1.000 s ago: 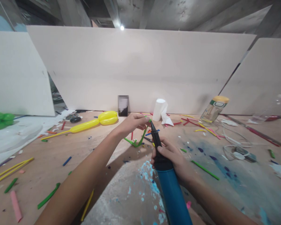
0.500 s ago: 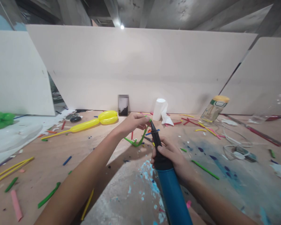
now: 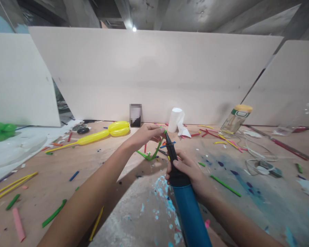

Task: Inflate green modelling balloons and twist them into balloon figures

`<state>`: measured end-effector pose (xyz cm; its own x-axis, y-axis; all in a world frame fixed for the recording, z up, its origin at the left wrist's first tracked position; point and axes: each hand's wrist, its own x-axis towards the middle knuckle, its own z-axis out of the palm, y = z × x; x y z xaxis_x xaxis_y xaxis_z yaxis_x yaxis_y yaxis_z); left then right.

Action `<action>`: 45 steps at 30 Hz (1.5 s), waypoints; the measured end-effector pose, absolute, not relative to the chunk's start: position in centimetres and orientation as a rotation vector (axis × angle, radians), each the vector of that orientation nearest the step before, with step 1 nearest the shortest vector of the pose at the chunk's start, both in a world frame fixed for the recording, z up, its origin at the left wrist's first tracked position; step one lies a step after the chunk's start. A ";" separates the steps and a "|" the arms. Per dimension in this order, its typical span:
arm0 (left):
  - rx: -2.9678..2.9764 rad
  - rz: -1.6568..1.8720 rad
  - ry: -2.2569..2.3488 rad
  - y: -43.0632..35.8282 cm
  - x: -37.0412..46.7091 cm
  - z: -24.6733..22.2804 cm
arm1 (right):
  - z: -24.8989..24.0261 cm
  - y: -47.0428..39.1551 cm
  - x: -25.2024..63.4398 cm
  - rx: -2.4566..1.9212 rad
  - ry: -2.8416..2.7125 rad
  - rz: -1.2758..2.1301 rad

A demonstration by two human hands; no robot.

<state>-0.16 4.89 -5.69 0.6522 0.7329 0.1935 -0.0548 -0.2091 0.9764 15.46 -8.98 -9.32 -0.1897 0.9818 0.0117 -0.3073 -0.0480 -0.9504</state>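
A blue hand pump (image 3: 190,212) with a black nozzle points up and away from me. My right hand (image 3: 186,171) is wrapped round its black neck. At the nozzle's tip, my left hand (image 3: 148,134) pinches a thin green balloon (image 3: 156,152) between thumb and fingers. The balloon is limp and hangs below my left hand in a bend near the tabletop. Whether its mouth sits over the nozzle tip is too small to tell.
A yellow balloon (image 3: 94,138) lies at the back left, near an upright phone (image 3: 135,115). Behind the pump stand a paper roll (image 3: 175,120) and a tilted bottle (image 3: 235,120). Balloon scraps and a cable (image 3: 256,156) are scattered over the table (image 3: 134,212).
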 end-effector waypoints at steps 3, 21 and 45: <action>1.611 0.797 0.556 4.9 -0.1 -5.7 | -9.3 -9.0 15.4 -0.879 -1.079 1.508; 1.661 0.775 0.547 4.4 -0.4 -5.2 | -9.0 -8.9 15.3 -0.728 -0.991 1.655; 1.677 0.768 0.489 3.4 -0.4 -4.3 | -9.3 -9.2 14.7 -0.703 -1.007 1.569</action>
<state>-0.43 3.37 -4.27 0.6970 0.6796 0.2286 -0.0797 -0.2433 0.9667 14.68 -9.17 -9.27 -0.2341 0.9698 0.0691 -0.4671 -0.0499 -0.8828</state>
